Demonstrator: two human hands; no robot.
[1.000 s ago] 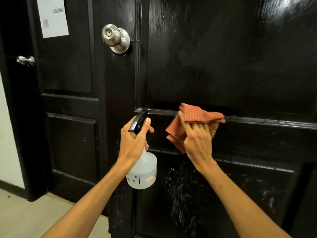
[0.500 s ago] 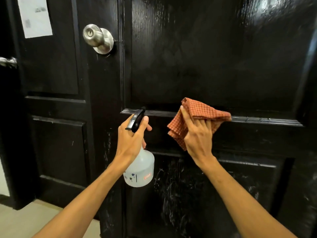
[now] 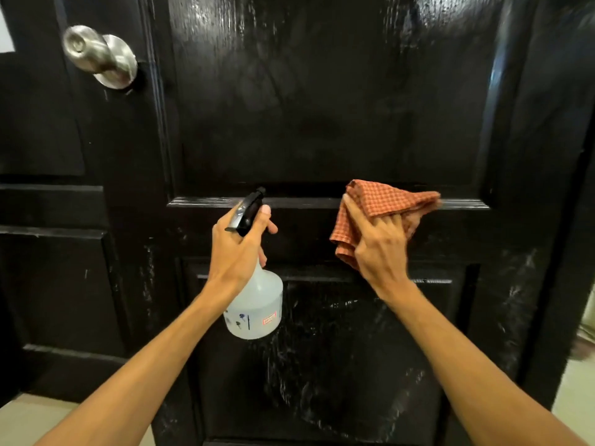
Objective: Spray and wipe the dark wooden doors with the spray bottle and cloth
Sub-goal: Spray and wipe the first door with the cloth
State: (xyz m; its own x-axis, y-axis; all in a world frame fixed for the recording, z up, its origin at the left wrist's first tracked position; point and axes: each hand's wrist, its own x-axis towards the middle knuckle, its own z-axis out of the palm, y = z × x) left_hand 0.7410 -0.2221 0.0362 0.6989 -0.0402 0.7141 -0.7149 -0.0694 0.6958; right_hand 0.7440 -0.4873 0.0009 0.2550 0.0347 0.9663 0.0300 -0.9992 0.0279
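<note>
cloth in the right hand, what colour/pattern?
Orange-red with a fine checked weave; the cloth shows best in the head view, held by the right hand.

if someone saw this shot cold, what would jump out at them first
Most likely the orange checked cloth, bright against the glossy dark wooden door, pressed by the right hand along the ledge between the upper and lower panels. Next, the translucent spray bottle gripped by the left hand just left of the cloth, nozzle toward the door. Then the silver doorknob at upper left, and the whitish streaks on the lower panel.
</note>
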